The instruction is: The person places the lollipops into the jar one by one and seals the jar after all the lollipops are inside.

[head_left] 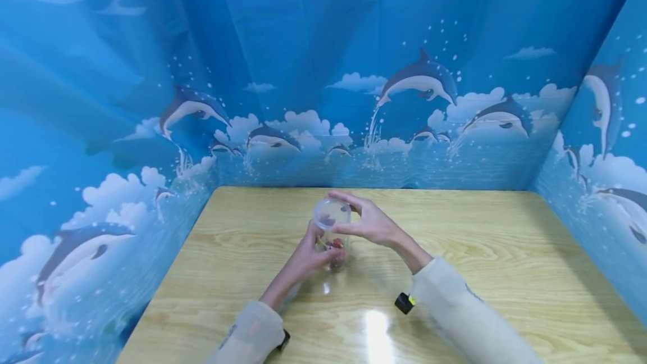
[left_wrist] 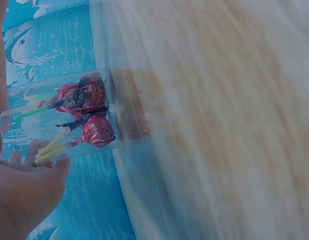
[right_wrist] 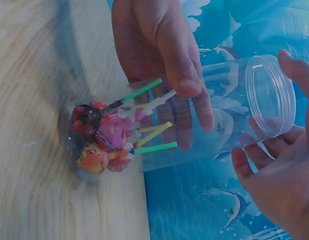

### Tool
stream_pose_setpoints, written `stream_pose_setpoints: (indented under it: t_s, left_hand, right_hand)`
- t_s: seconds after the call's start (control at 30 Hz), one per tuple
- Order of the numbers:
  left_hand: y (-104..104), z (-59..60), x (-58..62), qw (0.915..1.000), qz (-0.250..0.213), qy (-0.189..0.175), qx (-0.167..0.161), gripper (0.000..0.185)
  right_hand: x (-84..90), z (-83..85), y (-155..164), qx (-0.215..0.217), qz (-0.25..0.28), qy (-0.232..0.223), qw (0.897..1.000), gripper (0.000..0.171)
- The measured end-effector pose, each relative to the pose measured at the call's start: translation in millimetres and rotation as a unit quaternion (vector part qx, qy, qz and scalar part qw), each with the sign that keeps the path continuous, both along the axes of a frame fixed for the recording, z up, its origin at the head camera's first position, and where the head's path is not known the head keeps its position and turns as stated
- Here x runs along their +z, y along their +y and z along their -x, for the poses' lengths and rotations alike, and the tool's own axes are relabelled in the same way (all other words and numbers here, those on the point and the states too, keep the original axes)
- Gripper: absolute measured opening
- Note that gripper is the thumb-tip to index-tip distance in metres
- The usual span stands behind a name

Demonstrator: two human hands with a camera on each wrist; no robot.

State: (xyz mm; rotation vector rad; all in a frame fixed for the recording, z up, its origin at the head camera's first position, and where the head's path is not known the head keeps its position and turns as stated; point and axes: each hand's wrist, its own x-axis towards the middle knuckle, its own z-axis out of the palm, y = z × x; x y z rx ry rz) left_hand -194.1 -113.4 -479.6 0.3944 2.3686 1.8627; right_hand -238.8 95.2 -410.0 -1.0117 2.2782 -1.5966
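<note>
**Clear jar of lollipops held between two hands on a wooden table**

Where the left hand (head_left: 309, 256) wraps the clear plastic jar (head_left: 331, 235), much of the jar's lower wall is hidden in the head view, and only a red smear of its contents can be made out there. The jar is stood on the wooden table (head_left: 480, 251), near the table's middle, slightly toward 12 o'clock from the person's sleeves. Its body is gripped by the left hand from 8 o'clock, thumb curled across the wall. The transparent lid (head_left: 331, 213) at the top is pinched between the fingers and thumb of the right hand (head_left: 371, 223), which is reached in from 3 o'clock.

Inside, lollipops (right_wrist: 107, 137) are piled at the base, heads down and sticks pointing toward the lid. An exact count cannot be given: roughly four or five wrapped heads are seen, red, pink and orange, overlapping one another. Green, yellow and white sticks are counted at about six. One jar, one lid and two hands are shown. The left wrist view is blurred, and the left hand is cut off at its edge.
</note>
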Motion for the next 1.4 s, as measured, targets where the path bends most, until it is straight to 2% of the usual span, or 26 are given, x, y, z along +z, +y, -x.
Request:
stream_pose_setpoints:
  t_s: [0.17,0.3,0.63,0.83,0.97,1.07,1.2,1.3,1.4]
  left_hand:
    - [0,-0.8,0.4,1.0000,0.001,0.000,-0.001,0.092]
    - [-1,-1.6,-0.6,0.9999,0.009,0.003,0.006,0.088]
    - [1,-0.3,-5.7,0.9995,0.002,0.031,0.007,0.077]
    - [1,0.4,-5.6,0.9990,0.003,0.044,0.010,0.075]
    - [0,0.1,-5.1,0.9989,0.004,0.044,0.013,0.076]
    - [0,-0.2,-4.2,0.9991,0.004,0.040,0.013,0.077]
    - [1,-0.4,-3.1,0.9995,0.008,0.026,0.012,0.076]
    - [1,-0.4,-2.6,0.9999,0.000,0.014,0.007,0.076]
    - [2,0.0,-2.3,0.9999,-0.005,0.008,0.007,0.081]
  right_hand:
    - [-2.0,-9.5,-4,-0.048,0.007,0.001,0.999,0.078]
    - [-3.5,-21.4,-10,-0.103,0.003,0.016,0.995,0.080]
    - [-7.8,-52.2,-32,-0.226,0.043,0.068,0.971,0.081]
    - [-9.9,-63.9,-36,-0.265,0.048,0.118,0.956,0.076]
    - [-9.5,-66.5,-35,-0.290,0.052,0.146,0.945,0.070]
    - [-7.7,-66.7,-33,-0.297,0.048,0.159,0.940,0.067]
    - [-2.6,-64.4,-28,-0.289,0.037,0.158,0.943,0.064]
    - [3.9,-58.9,-24,-0.268,0.033,0.129,0.954,0.065]
    - [11.2,-48.4,-18,-0.223,0.023,0.085,0.971,0.068]
